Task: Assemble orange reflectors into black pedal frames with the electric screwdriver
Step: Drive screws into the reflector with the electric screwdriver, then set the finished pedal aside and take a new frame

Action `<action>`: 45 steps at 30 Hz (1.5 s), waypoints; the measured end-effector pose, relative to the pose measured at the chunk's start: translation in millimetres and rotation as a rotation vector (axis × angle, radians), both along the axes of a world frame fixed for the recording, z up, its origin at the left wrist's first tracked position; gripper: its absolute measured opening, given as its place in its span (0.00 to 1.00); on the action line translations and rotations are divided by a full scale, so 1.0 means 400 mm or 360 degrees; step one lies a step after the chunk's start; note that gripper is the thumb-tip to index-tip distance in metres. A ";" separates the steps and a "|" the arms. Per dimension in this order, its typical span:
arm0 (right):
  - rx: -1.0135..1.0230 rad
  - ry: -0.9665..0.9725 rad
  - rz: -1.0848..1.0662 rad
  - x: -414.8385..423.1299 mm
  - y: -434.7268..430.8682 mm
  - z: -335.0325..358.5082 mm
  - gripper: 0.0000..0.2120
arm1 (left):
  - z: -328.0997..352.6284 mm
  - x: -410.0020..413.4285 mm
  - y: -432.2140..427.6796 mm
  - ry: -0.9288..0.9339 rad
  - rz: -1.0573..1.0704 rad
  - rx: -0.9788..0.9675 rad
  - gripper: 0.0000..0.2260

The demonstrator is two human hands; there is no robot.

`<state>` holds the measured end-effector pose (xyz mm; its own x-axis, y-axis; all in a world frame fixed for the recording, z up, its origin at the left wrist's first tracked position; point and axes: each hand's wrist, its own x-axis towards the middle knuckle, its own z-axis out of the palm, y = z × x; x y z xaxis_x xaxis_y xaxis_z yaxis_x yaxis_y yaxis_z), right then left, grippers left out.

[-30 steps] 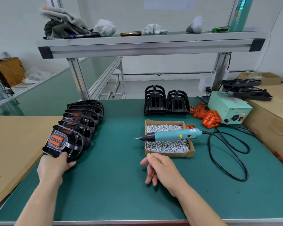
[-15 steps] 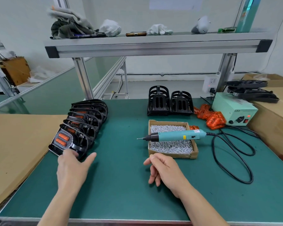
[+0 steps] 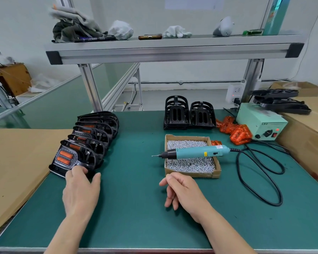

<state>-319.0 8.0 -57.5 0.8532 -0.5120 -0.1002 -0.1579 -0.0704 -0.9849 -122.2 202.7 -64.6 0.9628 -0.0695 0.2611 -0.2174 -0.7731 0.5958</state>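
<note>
Left hand (image 3: pixel 81 191) lies at the near end of the row of finished pedals (image 3: pixel 95 131). Its fingers rest on the near edge of the front pedal (image 3: pixel 68 159) and the thumb is spread away to the right, so I read it as touching only, not clasping. Right hand (image 3: pixel 184 194) rests on the green worktop (image 3: pixel 136 208) with fingers loosely curled and nothing inside them, just in front of the cardboard box of screws (image 3: pixel 191 175). I see the electric screwdriver (image 3: pixel 196 152) lying across that box, tip to the left, near the right hand but apart from it. Orange reflectors (image 3: pixel 237 133) are piled further back on the right, beside the empty black pedal frames (image 3: pixel 189 114), well apart from both hands.
</note>
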 end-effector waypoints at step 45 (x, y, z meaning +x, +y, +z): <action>-0.1268 0.0633 -0.0390 0.283 -0.476 0.242 0.22 | -0.031 -0.219 -0.265 -0.0457 -0.1020 0.0580 0.11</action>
